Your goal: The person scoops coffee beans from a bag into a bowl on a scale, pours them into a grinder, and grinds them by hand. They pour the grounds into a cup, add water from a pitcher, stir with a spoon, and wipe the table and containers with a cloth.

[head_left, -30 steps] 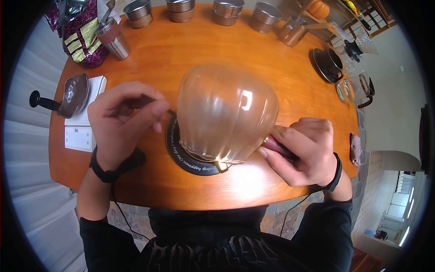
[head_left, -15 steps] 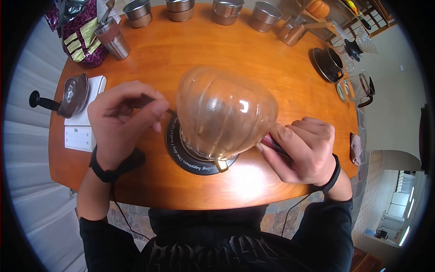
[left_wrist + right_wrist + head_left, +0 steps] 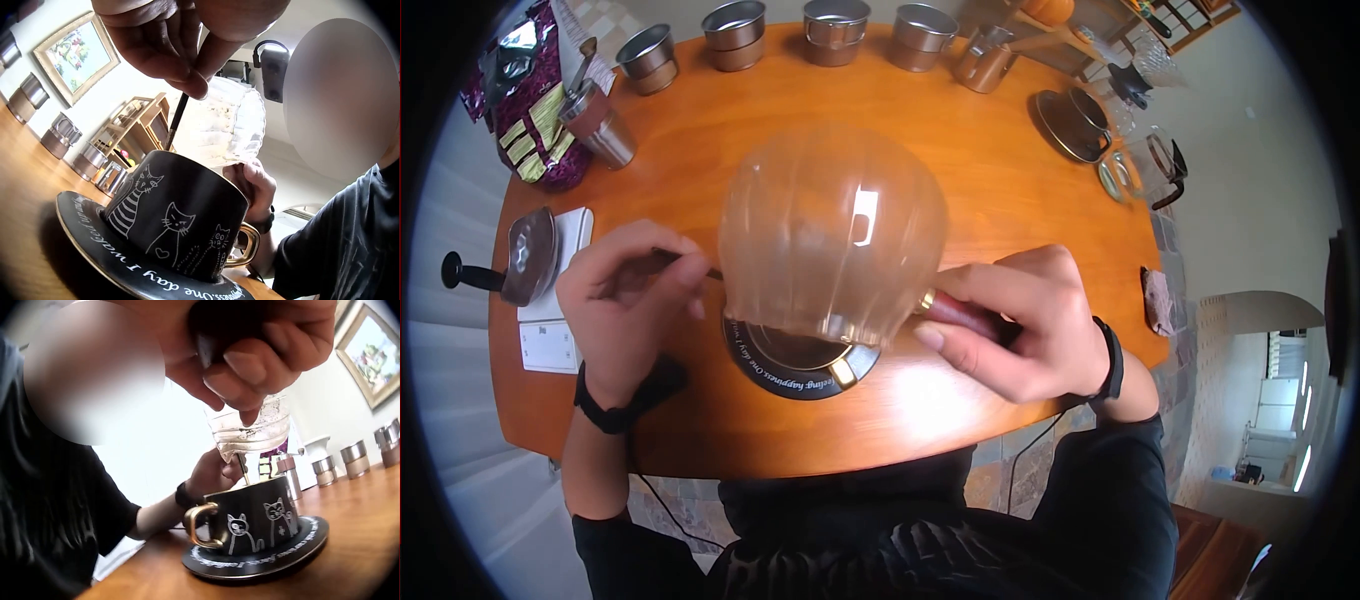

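A ribbed clear glass pot hangs tipped over a black cup, its rim turned down towards it. My right hand grips the pot by its reddish-brown wooden handle. White cat drawings and a gold handle mark the cup, which stands upright on a black saucer with white lettering. At the cup's left, my left hand pinches a thin dark stirring stick between thumb and fingers. Its lower end goes down behind the cup's rim and is hidden. Drops cling inside the glass.
On the left, a dark dish with a black-handled tool sits by a white scale. A hand grinder and a purple bag stand behind. Several metal cups line the far edge; another dark cup and glassware are at right.
The head view has shifted, so everything sits further left and lower. The glass pot has tilted and moved away from the near rim, uncovering part of the cup. The left hand still pinches the stick.
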A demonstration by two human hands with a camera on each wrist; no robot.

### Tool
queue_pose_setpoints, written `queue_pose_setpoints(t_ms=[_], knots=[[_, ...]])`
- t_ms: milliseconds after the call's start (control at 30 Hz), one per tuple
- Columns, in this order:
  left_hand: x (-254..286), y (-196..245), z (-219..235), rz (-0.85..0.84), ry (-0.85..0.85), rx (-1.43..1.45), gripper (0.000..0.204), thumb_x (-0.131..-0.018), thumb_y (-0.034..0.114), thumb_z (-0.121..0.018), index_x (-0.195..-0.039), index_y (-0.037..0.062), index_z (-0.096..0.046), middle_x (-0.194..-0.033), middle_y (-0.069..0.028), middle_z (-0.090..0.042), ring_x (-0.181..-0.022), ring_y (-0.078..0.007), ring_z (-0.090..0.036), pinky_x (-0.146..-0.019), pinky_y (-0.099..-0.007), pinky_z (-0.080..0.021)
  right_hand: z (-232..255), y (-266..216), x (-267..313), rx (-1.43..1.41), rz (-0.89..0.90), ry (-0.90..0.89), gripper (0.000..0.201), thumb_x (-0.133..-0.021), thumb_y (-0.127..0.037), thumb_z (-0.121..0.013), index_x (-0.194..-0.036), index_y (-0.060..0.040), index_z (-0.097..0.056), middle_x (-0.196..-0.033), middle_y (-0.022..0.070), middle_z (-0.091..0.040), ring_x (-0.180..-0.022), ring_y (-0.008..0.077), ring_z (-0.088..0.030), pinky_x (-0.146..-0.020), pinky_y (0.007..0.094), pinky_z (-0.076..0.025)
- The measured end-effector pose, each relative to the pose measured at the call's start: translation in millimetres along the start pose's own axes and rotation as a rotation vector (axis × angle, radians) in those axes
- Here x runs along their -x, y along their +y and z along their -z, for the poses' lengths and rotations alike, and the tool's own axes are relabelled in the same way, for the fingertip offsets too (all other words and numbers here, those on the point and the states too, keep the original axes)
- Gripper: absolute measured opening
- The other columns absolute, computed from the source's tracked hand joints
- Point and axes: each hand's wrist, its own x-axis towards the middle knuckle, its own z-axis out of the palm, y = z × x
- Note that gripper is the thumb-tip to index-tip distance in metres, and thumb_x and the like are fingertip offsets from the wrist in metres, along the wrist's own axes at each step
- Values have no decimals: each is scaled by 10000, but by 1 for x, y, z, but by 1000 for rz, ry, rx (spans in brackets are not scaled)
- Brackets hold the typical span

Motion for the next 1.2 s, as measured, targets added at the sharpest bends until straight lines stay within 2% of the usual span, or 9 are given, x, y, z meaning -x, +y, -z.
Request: queue_pose_setpoints(t_ms=[167, 233, 333, 500, 767, 867, 1033, 1133, 1200], knots=[[1, -3, -1, 33, -37, 55, 136, -913, -110, -717, -1034, -61, -683, -888, -119, -704, -685, -147, -677, -612, -247, -544, 10, 2, 10, -740, -476, -77, 225, -1022, -157, -690, -962, 54, -739, -525, -24, -526, -424, 43, -459, -414, 253, -286], [2, -1, -2, 53, -36, 75, 130, -918, -106, -714, -1035, -59, -683, -884, -120, -706, -685, -146, -679, -614, -247, -543, 19, 1, 14, -915, -634, -20, 258, -1042, -184, -659, -991, 54, -744, -524, -16, -523, -411, 46, -433, -410, 241, -275], [2, 1, 0, 47, -38, 103, 127, -920, -103, -712, -1036, -61, -682, -883, -125, -708, -687, -147, -681, -618, -248, -543, 32, 16, 25, -989, -654, 5, 391, -1091, -267, -548, -1004, 70, -726, -493, 9, -504, -363, 57, -392, -383, 215, -264], [1, 7, -1, 30, -36, 132, 114, -916, -97, -715, -1023, -75, -684, -871, -131, -710, -690, -149, -686, -626, -246, -543, 54, 59, 43, -807, -760, 321, 419, -1101, -311, -517, -984, 42, -709, -445, -3, -425, -348, 76, -355, -385, 236, -237], [-1, 12, -1, -18, -69, 95, 95, -922, -94, -697, -1015, -83, -684, -856, -130, -712, -685, -140, -684, -636, -239, -538, 69, 157, 27, -750, -894, 448, 351, -1094, -324, -538, -1047, -7, -681, -568, -2, -519, -462, 82, -417, -456, 241, -317], [-2, 11, 0, -74, -99, 70, 102, -940, -104, -665, -1038, -77, -662, -869, -135, -700, -678, -138, -673, -608, -240, -543, 68, 176, 23, -967, -889, 535, 335, -1090, -326, -545, -1058, -21, -680, -595, -9, -529, -493, 73, -434, -463, 235, -323], [-1, 12, -4, -13, -38, 125, 72, -905, -54, -750, -964, -75, -716, -816, -92, -735, -651, -100, -677, -616, -217, -517, 63, 178, 27, -894, -893, 430, 382, -1092, -367, -538, -1062, -17, -689, -568, -13, -476, -469, 95, -395, -462, 243, -309], [-2, 10, -5, -56, -49, 112, 59, -897, -43, -765, -937, -67, -731, -809, -84, -742, -642, -94, -677, -593, -215, -509, 57, 166, 24, -631, -922, 490, 363, -1085, -369, -552, -1054, -38, -699, -602, -5, -564, -452, 85, -411, -452, 230, -327], [-3, 9, -6, -35, -63, 92, 53, -893, -34, -774, -924, -59, -738, -820, -78, -747, -640, -90, -677, -584, -214, -505, 69, 150, 24, -40, -948, 425, 454, -1062, -439, -586, -981, -19, -738, -654, 43, -644, -544, 121, -559, -520, 275, -407]])
